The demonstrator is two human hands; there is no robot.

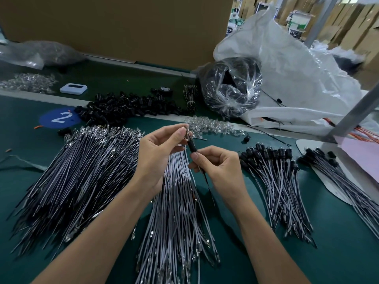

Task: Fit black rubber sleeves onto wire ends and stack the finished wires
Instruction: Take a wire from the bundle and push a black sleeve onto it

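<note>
L hand (158,158) pinches wire (187,134) at tip — R hand (221,163), under black sleeve (192,145).

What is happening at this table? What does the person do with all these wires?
A person is fitting a black rubber sleeve onto one wire. The left hand pinches the wire's top end, and the right hand pinches it just below the sleeve. A bundle of wires runs down from under the left hand. Finished wires lie stacked at the right, and loose sleeves are heaped behind.
</note>
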